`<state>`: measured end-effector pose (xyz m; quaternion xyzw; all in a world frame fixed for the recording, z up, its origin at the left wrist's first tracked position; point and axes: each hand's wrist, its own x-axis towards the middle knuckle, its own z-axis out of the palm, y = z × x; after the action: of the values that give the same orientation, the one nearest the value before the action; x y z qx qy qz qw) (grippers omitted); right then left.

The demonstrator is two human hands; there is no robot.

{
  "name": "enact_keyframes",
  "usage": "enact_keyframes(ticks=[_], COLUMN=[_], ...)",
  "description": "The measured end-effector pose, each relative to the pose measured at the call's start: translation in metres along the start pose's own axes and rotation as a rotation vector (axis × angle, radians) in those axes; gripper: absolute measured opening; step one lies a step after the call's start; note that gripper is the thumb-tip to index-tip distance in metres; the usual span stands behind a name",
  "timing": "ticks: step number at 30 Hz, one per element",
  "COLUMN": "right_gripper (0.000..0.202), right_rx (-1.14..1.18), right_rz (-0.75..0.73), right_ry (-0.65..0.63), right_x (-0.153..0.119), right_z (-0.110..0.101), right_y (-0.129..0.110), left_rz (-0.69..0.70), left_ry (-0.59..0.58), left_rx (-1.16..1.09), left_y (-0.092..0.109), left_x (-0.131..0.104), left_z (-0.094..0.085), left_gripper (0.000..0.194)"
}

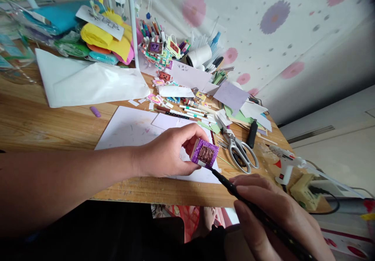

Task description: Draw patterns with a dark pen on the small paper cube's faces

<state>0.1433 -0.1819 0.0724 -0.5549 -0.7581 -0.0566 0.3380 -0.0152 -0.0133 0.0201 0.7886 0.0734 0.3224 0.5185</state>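
Between its thumb and fingers, my left hand (166,151) grips a small paper piece (207,154) coloured purple, with a dark brown square in the middle and a white patch near its lower edge. A black marker pen (234,189) dotted with gold is held in my right hand (272,214). The pen's tip meets or nearly meets the bottom edge of the piece. Below my left hand lies a large white sheet (125,132) with faint colour marks. Metal scissors (238,150) rest on the table just right of the piece.
A hot glue gun (285,161) stands at the right beside a power strip (304,190). Capped markers (193,112), paper scraps and a pen holder line the back. Folded coloured material (102,38) and a white bag (93,81) lie at the left. A purple cap (95,111) sits nearby.
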Motion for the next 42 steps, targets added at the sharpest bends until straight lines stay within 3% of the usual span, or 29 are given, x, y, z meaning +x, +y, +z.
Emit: enact_keyframes(ticks=[42], right_gripper=[0.018], right_rx=[0.004], right_rz=[0.025], right_ry=[0.035], right_x=[0.0065], right_z=[0.0071], right_y=[-0.0045], left_rz=[-0.012], left_ry=[-0.012], left_rx=[0.042], left_y=[0.0002], left_x=[0.0], left_z=[-0.001], left_gripper=[0.033])
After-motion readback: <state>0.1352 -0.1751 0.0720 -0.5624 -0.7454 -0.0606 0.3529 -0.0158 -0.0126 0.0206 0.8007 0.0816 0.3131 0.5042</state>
